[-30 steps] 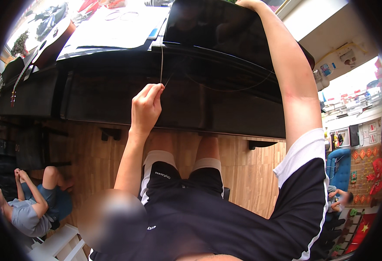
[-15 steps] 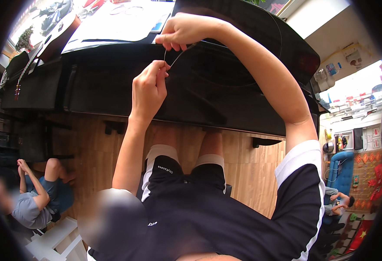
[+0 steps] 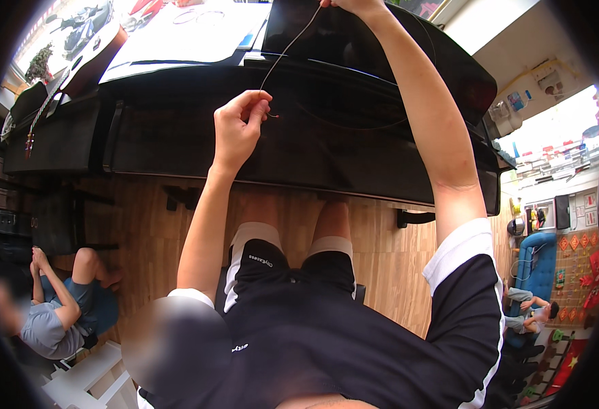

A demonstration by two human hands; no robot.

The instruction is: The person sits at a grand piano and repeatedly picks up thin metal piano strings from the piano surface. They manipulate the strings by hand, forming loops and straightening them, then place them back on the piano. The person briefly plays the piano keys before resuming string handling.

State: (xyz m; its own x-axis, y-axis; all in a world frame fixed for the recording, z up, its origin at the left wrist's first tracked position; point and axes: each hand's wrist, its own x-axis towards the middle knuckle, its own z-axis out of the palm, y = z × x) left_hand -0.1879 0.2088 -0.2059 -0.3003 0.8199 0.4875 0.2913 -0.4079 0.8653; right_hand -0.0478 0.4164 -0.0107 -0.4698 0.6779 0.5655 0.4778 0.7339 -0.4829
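Note:
A thin brownish wire-like cord point(image 3: 291, 42) runs between my two hands above a glossy black piano-like surface. My left hand point(image 3: 238, 131) pinches it between thumb and fingertips, and a short curled end sticks out to the right of the thumb. My right hand point(image 3: 355, 5), cut by the top edge of the head view, grips the cord higher up and to the right. A thin line, perhaps more of this cord, arcs across the black front to the right; where it joins is hard to make out.
White sheets point(image 3: 183, 37) with a coiled loop on them lie at the far left on the black top. A guitar point(image 3: 44, 109) rests further left. One person sits at the lower left near a white stool point(image 3: 91, 375); another sits by a blue sofa point(image 3: 534, 262).
My right hand has moved up and to the right, away from my left, drawing the cord out long between them. My left hand has shifted only slightly.

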